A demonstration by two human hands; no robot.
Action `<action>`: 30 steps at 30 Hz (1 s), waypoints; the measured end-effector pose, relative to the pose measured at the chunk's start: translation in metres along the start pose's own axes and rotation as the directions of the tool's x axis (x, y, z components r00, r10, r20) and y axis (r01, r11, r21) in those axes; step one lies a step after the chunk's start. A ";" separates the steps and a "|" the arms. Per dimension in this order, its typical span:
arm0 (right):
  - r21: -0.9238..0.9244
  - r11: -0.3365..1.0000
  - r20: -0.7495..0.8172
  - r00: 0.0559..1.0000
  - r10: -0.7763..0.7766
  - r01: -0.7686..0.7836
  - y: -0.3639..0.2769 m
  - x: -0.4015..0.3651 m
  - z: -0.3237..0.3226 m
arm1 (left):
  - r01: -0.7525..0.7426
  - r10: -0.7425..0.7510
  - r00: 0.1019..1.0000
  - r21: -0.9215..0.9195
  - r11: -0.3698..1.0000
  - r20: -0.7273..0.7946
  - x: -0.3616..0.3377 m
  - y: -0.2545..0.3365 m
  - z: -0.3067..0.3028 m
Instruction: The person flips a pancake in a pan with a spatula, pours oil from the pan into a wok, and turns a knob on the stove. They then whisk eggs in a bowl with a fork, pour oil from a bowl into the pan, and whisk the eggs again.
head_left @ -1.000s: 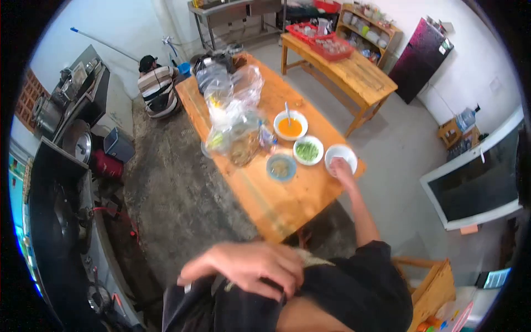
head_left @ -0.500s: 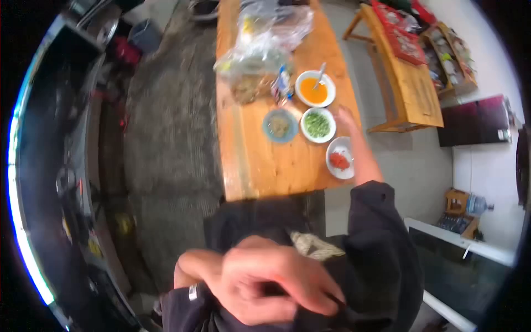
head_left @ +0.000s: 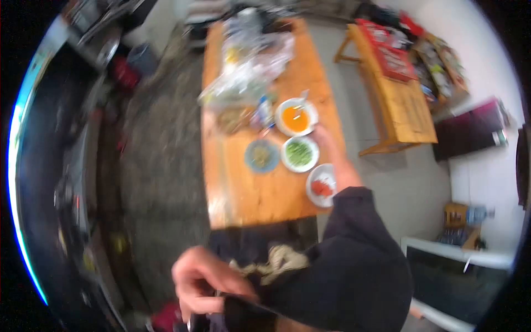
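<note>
My right hand (head_left: 325, 138) reaches across the wooden table (head_left: 265, 207) to the right rim of a white bowl (head_left: 279, 124) of orange liquid. Its fingers close on that rim, somewhat blurred. A spoon (head_left: 303, 99) leans in this bowl. Nearer stand a white bowl of chopped greens (head_left: 299, 154) and a white bowl with red pieces (head_left: 322, 188), beside my right forearm. To their left is a bluish bowl (head_left: 261, 156) with pale brownish contents. My left hand (head_left: 204, 279) is curled low before my body, by dark cloth; what its fingers hold, if anything, is hidden.
Clear plastic bags (head_left: 238, 83) and a blue-white packet (head_left: 264, 113) lie farther along the table. A second wooden table (head_left: 401, 108) with a red tray (head_left: 387, 52) stands right. A dark counter (head_left: 83, 166) runs along the left. A white-framed glass-topped unit (head_left: 459, 252) stands lower right.
My right hand has moved in from beside the bowls to the rim of the orange-liquid bowl. My left hand has shifted left, away from the middle of my body. The whole view has tilted.
</note>
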State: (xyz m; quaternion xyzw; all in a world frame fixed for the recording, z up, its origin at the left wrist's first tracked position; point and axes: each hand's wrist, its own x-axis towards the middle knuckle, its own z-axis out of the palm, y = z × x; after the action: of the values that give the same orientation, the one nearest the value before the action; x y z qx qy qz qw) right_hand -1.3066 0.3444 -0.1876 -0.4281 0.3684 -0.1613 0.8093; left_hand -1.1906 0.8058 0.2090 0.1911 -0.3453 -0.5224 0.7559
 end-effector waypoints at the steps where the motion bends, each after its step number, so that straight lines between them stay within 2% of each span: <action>1: 0.075 0.997 -0.021 1.000 -0.009 0.010 0.010 0.013 -0.006 | -0.028 0.037 0.995 0.101 0.995 -0.095 -0.003 0.001 -0.008; 2: 0.227 0.969 -0.023 0.996 -0.090 0.093 0.025 0.032 -0.015 | 0.047 0.017 0.975 0.279 0.959 -0.221 -0.009 0.006 -0.017; 3: 0.236 0.962 0.028 0.989 -0.146 0.135 0.002 -0.003 0.008 | 0.011 0.127 0.935 0.385 0.923 -0.331 -0.007 0.002 -0.023; 4: 0.121 0.986 -0.114 0.988 -0.104 0.118 -0.009 -0.015 0.013 | 0.039 0.141 0.907 0.415 0.909 -0.396 -0.006 0.002 -0.032; 6: 0.017 1.000 -0.116 0.993 -0.010 0.012 -0.013 -0.009 0.002 | 0.201 0.157 0.818 0.532 0.823 -0.553 -0.004 -0.002 -0.050; 7: -0.014 1.000 -0.130 0.991 0.022 -0.024 -0.022 -0.022 0.009 | 0.233 0.129 0.806 0.511 0.827 -0.577 -0.004 -0.007 -0.057; 9: -0.049 0.996 -0.110 0.992 0.064 -0.069 -0.029 -0.029 0.013 | 0.313 0.065 0.800 0.508 0.802 -0.596 -0.001 -0.017 -0.072; 12: -0.064 0.997 -0.105 0.994 0.029 -0.036 -0.025 -0.024 0.013 | 0.414 -0.066 0.789 0.449 0.792 -0.611 0.006 -0.036 -0.084; 14: -0.109 0.993 -0.194 0.978 -0.075 0.054 -0.022 -0.022 0.020 | 0.495 -0.149 0.777 0.447 0.745 -0.612 0.009 -0.049 -0.092; 15: -0.082 0.993 -0.303 0.947 -0.104 0.083 -0.024 -0.028 0.031 | 0.510 -0.191 0.781 0.430 0.745 -0.594 0.008 -0.056 -0.098; 16: -0.070 0.992 -0.335 0.934 -0.124 0.106 -0.001 0.001 0.012 | 0.543 -0.224 0.775 0.441 0.715 -0.591 0.008 -0.062 -0.102; 18: -0.132 0.978 -0.347 0.916 -0.201 0.164 0.009 0.008 0.006 | 0.586 -0.285 0.756 0.416 0.695 -0.590 0.009 -0.069 -0.113; 19: -0.140 0.983 -0.418 0.894 -0.164 0.115 -0.002 -0.006 0.017 | 0.600 -0.318 0.751 0.398 0.694 -0.579 0.008 -0.073 -0.121; 22: -0.173 0.982 -0.465 0.872 -0.152 0.080 -0.042 -0.050 0.044 | 0.640 -0.360 0.727 0.389 0.663 -0.585 0.008 -0.080 -0.138; 23: -0.270 0.960 -0.468 0.862 -0.196 0.071 -0.050 -0.059 0.047 | 0.651 -0.367 0.723 0.398 0.647 -0.586 0.009 -0.082 -0.143; 26: -0.230 0.960 -0.393 0.887 -0.243 0.161 -0.050 -0.060 0.035 | 0.683 -0.401 0.707 0.416 0.600 -0.582 0.011 -0.091 -0.160; 30: -0.262 0.948 -0.399 0.874 -0.278 0.182 -0.075 -0.106 0.062 | 0.696 -0.472 0.710 0.423 0.580 -0.523 0.022 -0.108 -0.190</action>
State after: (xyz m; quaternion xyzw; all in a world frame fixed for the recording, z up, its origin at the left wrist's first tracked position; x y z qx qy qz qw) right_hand -1.3286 0.3974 -0.0554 -0.5083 0.4996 -0.3062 0.6311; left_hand -1.1201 0.7309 0.0150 0.6122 -0.2637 -0.5661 0.4850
